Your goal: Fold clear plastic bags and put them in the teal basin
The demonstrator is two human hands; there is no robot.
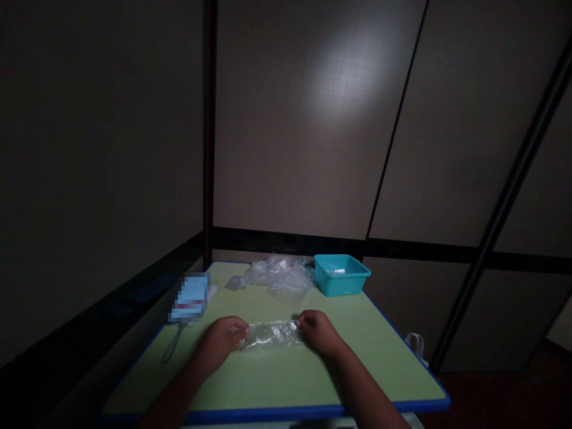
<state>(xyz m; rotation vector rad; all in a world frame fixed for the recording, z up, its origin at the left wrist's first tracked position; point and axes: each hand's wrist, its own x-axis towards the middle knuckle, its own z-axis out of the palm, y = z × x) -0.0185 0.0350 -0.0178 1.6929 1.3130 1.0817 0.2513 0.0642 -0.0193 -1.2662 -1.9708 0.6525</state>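
Dim room, green table (277, 381) with a blue edge, pushed into the corner of a panelled wall (313, 119).

Far left on the table: a blue card (190, 298), blurred out, with a thin cord (172, 345) looping from it toward the near edge.

Left hand (223, 338): knuckles up, fingers curled in and closed on the left end of a clear plastic bag (270, 335). Can't see how the fingertips sit, they're tucked under.

The plastic bag lies flat and crinkled on the table, near-centre, stretched lengthwise between the two hands and touching both.

Right hand (318, 331): knuckles up, fingers drawn together, pinching the right end of the bag. Both forearms come in from the near edge.

Behind the hands, toward the far edge: a loose pile of clear bags (279, 277), well apart from the held one. Just right of the pile, touching or nearly so, a teal tub (342, 275) at the back right corner, with something small and pale inside. Too dim to tell what.

Past the table's right edge, lower down: a white loop-shaped thing (416, 344), unclear.
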